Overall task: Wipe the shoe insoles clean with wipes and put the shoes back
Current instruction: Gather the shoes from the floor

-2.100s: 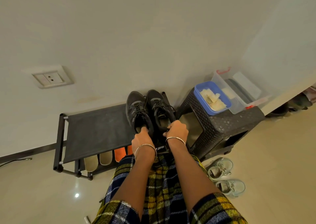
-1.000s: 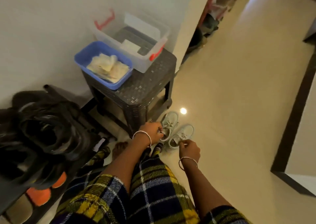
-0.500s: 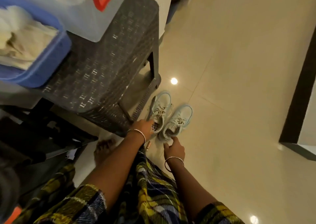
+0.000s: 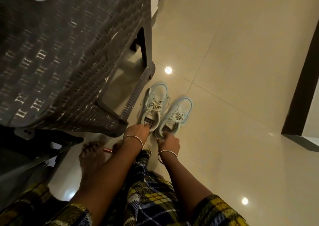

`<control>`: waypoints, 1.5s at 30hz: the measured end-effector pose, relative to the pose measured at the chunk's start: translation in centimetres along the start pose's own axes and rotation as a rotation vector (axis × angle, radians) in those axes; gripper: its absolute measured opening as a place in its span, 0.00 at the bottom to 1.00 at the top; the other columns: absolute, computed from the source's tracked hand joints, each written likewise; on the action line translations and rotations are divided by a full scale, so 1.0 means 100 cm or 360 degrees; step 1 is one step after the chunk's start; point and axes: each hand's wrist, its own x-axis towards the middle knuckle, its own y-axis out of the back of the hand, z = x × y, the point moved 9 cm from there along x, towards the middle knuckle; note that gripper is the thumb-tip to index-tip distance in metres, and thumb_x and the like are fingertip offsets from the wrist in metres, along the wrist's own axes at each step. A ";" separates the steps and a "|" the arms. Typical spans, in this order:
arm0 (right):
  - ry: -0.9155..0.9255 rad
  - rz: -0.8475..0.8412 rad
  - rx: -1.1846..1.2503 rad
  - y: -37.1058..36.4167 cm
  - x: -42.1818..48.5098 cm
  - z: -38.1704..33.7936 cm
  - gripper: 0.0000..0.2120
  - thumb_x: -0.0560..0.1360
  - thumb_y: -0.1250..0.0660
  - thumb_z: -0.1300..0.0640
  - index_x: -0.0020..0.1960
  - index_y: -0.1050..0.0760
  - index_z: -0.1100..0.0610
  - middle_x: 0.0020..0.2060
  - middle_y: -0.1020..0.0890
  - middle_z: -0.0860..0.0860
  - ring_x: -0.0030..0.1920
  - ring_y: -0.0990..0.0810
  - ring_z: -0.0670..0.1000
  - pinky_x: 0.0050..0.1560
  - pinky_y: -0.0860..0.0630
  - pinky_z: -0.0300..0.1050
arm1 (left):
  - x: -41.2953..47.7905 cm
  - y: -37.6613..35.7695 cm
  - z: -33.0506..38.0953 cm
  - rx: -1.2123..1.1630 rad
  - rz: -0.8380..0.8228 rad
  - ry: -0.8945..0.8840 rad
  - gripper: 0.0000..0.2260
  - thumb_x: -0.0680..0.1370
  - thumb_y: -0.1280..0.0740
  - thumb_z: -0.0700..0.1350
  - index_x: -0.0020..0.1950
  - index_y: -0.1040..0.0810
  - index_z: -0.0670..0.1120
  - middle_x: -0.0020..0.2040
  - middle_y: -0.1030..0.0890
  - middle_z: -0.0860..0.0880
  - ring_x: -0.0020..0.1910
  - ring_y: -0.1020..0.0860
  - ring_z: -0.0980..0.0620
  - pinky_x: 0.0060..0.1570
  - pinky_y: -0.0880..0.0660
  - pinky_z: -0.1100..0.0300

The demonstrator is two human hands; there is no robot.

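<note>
Two pale blue-and-white sneakers stand side by side on the tiled floor, toes pointing away from me. My left hand [image 4: 137,131] grips the heel rim of the left sneaker [image 4: 155,103], fingers dipping into its opening. My right hand [image 4: 169,142] pinches the heel rim of the right sneaker [image 4: 177,113]. Both wrists wear a thin bangle. The insoles are mostly hidden inside the shoes. No wipe is in view.
A dark woven plastic stool [image 4: 69,53] looms at the upper left, its leg right beside the left sneaker. My bare foot [image 4: 89,155] and a small pink item [image 4: 107,150] lie on the floor below it. A dark door frame [image 4: 300,74] runs along the right.
I let go of the black shoes on the rack and turned right and down. Both hands reached the pale sneakers on the floor and took hold of their heels.
</note>
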 end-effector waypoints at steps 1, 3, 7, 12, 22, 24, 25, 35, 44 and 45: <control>-0.0011 0.0028 -0.0003 0.001 0.001 0.002 0.15 0.78 0.33 0.53 0.63 0.22 0.54 0.56 0.17 0.58 0.60 0.23 0.61 0.53 0.26 0.49 | -0.001 0.003 0.001 0.0046 0.0049 -0.0012 0.14 0.82 0.45 0.39 0.66 0.29 0.44 0.58 0.19 0.43 0.57 0.20 0.42 0.51 0.24 0.51; -0.0043 0.0091 -0.0020 0.002 0.002 0.006 0.12 0.78 0.34 0.53 0.60 0.20 0.54 0.53 0.17 0.58 0.58 0.22 0.61 0.51 0.26 0.48 | -0.003 0.010 0.000 0.0109 0.0134 -0.0032 0.14 0.82 0.45 0.39 0.66 0.29 0.45 0.56 0.19 0.44 0.55 0.19 0.44 0.48 0.23 0.53; -0.0087 0.0188 0.0004 0.014 -0.008 0.012 0.09 0.78 0.35 0.54 0.53 0.19 0.57 0.49 0.16 0.58 0.55 0.22 0.62 0.49 0.26 0.49 | -0.012 0.027 0.001 0.0144 0.0168 -0.0099 0.14 0.82 0.47 0.41 0.67 0.32 0.44 0.56 0.19 0.42 0.54 0.19 0.43 0.46 0.24 0.52; -0.0005 0.0243 0.0052 0.047 -0.029 0.001 0.09 0.78 0.34 0.54 0.51 0.18 0.57 0.47 0.16 0.58 0.54 0.21 0.61 0.49 0.26 0.49 | -0.031 0.067 0.005 0.0161 0.0255 -0.0038 0.14 0.83 0.47 0.40 0.67 0.31 0.44 0.57 0.19 0.42 0.55 0.19 0.41 0.48 0.23 0.51; 0.0258 0.0336 0.0137 0.125 -0.108 -0.020 0.09 0.72 0.28 0.52 0.45 0.16 0.58 0.40 0.15 0.58 0.48 0.19 0.62 0.42 0.25 0.48 | -0.133 0.137 -0.009 0.0057 0.0338 -0.0082 0.14 0.82 0.40 0.53 0.64 0.28 0.48 0.57 0.20 0.42 0.56 0.21 0.40 0.49 0.25 0.51; 0.0355 0.0364 0.0139 0.145 -0.132 -0.027 0.09 0.72 0.27 0.52 0.41 0.17 0.58 0.37 0.16 0.58 0.45 0.19 0.63 0.39 0.27 0.47 | -0.161 0.148 -0.020 0.0002 0.0352 -0.0084 0.16 0.81 0.40 0.56 0.63 0.29 0.49 0.56 0.20 0.42 0.55 0.21 0.39 0.48 0.25 0.51; 0.0403 0.0371 0.0127 0.155 -0.146 -0.030 0.09 0.72 0.26 0.51 0.42 0.17 0.58 0.36 0.16 0.57 0.45 0.19 0.62 0.39 0.27 0.47 | -0.177 0.153 -0.027 -0.0014 0.0359 -0.0082 0.16 0.81 0.41 0.58 0.63 0.29 0.49 0.55 0.19 0.42 0.55 0.21 0.40 0.48 0.25 0.51; 0.0938 0.0547 0.0069 0.251 -0.289 -0.074 0.10 0.72 0.26 0.49 0.50 0.14 0.53 0.40 0.14 0.53 0.45 0.17 0.57 0.44 0.23 0.46 | -0.362 0.235 -0.054 -0.0158 0.0766 0.0112 0.18 0.80 0.43 0.62 0.64 0.29 0.54 0.53 0.18 0.49 0.53 0.21 0.47 0.47 0.28 0.55; 0.1216 0.0727 0.0228 0.321 -0.429 -0.079 0.11 0.72 0.26 0.48 0.51 0.15 0.53 0.41 0.14 0.53 0.47 0.17 0.59 0.44 0.26 0.44 | -0.524 0.270 -0.019 -0.0453 0.1316 0.0402 0.16 0.80 0.42 0.61 0.62 0.27 0.55 0.49 0.17 0.52 0.48 0.19 0.49 0.43 0.26 0.56; 0.1261 0.0743 0.0243 0.325 -0.447 -0.081 0.11 0.72 0.26 0.48 0.52 0.15 0.53 0.42 0.14 0.53 0.48 0.17 0.59 0.45 0.25 0.45 | -0.545 0.271 -0.015 -0.0464 0.1379 0.0439 0.16 0.80 0.42 0.61 0.62 0.27 0.55 0.48 0.17 0.52 0.47 0.19 0.50 0.42 0.27 0.56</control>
